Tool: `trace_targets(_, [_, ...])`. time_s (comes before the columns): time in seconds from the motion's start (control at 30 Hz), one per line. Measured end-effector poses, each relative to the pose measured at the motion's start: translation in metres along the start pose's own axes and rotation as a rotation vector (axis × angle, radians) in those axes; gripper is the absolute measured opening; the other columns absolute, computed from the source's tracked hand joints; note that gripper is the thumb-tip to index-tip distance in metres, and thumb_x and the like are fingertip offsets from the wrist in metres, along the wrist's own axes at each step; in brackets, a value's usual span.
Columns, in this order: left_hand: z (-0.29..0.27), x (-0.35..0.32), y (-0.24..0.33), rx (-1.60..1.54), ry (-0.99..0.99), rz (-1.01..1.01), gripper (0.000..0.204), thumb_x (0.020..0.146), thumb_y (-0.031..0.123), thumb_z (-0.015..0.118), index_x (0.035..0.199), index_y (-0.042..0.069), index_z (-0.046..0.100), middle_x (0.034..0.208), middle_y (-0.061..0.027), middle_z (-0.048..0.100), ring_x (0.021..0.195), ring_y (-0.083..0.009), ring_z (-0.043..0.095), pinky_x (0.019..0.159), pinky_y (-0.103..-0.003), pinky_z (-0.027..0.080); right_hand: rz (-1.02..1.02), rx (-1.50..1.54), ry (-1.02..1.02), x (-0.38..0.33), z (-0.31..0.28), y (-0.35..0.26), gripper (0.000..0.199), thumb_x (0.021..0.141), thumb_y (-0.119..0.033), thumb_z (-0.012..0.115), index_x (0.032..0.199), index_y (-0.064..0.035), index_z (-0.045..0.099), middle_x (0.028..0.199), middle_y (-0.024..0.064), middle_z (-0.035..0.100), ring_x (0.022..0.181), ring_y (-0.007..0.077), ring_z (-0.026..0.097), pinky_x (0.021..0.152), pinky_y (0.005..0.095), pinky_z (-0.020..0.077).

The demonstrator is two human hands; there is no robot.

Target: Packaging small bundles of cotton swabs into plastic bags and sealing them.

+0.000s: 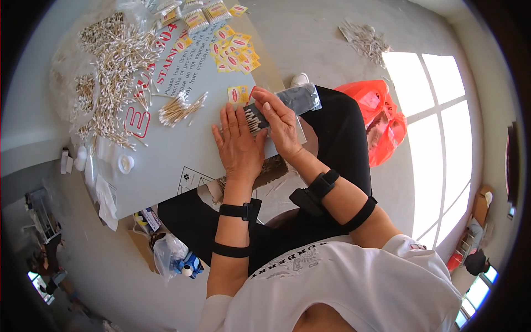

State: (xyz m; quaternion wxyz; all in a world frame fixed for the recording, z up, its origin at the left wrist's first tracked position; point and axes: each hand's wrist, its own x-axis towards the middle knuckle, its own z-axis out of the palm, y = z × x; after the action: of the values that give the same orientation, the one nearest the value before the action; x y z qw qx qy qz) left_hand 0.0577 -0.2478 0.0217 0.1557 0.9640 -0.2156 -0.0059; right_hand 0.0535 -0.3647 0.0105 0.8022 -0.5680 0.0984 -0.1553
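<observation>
Head view, looking down on a grey worktop (182,160) laid across the seated person's lap. The left hand (239,141) lies flat and spread, palm down, on the worktop, holding nothing, its fingertips just beside a small bundle of cotton swabs (253,119). The right hand (278,123) is closed narrowly over a dark clear plastic sleeve (293,100), pinning its open end where the bundle of cotton swabs enters; the sleeve runs from the hand toward 2 o'clock, off the worktop edge over the black trouser leg. A loose bunch of swabs (180,109) lies well apart at 9 o'clock of the hands. One yellow-and-red label (238,94) sits just at 11 o'clock of the right hand; a scatter of such labels (235,51) lies farther at 12 o'clock. A large heap of swabs (113,72) covers the worktop at 10 o'clock. An orange plastic bag (379,119) rests on the floor at 3 o'clock.
</observation>
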Motion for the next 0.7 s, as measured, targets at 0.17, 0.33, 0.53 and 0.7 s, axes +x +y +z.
trace_targets(0.17, [-0.005, -0.009, -0.001, 0.028, -0.039, 0.049, 0.076, 0.09, 0.039, 0.059, 0.147, 0.0, 0.029, 0.155, -0.0204, 0.024, 0.145, -0.0344, 0.019, 0.117, -0.053, 0.011, -0.019, -0.099, -0.005, -0.008, 0.0, 0.002, 0.032, 0.102, -0.014, 0.045, 0.127, 0.0027, 0.056, 0.141, 0.0119, 0.048, 0.128, 0.018, 0.046, 0.109, 0.0316, 0.0371])
trace_targets(0.33, [0.001, -0.004, -0.013, -0.015, 0.018, 0.09, 0.072, 0.092, 0.035, 0.057, 0.147, -0.001, 0.028, 0.154, -0.0225, 0.024, 0.145, -0.0365, 0.019, 0.117, -0.051, 0.013, -0.014, -0.016, 0.039, -0.014, 0.006, 0.001, 0.032, 0.103, -0.015, 0.044, 0.128, 0.0022, 0.056, 0.142, 0.0114, 0.046, 0.129, 0.0175, 0.045, 0.109, 0.0309, 0.0366])
trace_targets(0.53, [0.005, 0.003, -0.013, -0.924, 0.377, -0.121, 0.056, 0.104, 0.03, 0.037, 0.149, -0.002, 0.025, 0.156, -0.0203, 0.023, 0.145, -0.0321, 0.02, 0.117, -0.042, 0.017, -0.131, -0.086, 0.038, -0.013, 0.01, 0.008, 0.033, 0.103, -0.016, 0.044, 0.129, 0.0018, 0.054, 0.144, 0.0122, 0.044, 0.13, 0.0181, 0.044, 0.109, 0.0313, 0.0362])
trace_targets(0.7, [0.008, 0.01, -0.002, -1.02, 0.361, -0.13, 0.057, 0.104, 0.032, 0.039, 0.149, -0.001, 0.027, 0.156, -0.0174, 0.025, 0.145, -0.027, 0.021, 0.117, -0.039, 0.018, -0.128, -0.108, 0.034, -0.01, 0.012, 0.015, 0.033, 0.103, -0.016, 0.044, 0.13, 0.0011, 0.054, 0.143, 0.0121, 0.045, 0.13, 0.0186, 0.044, 0.108, 0.0314, 0.0368])
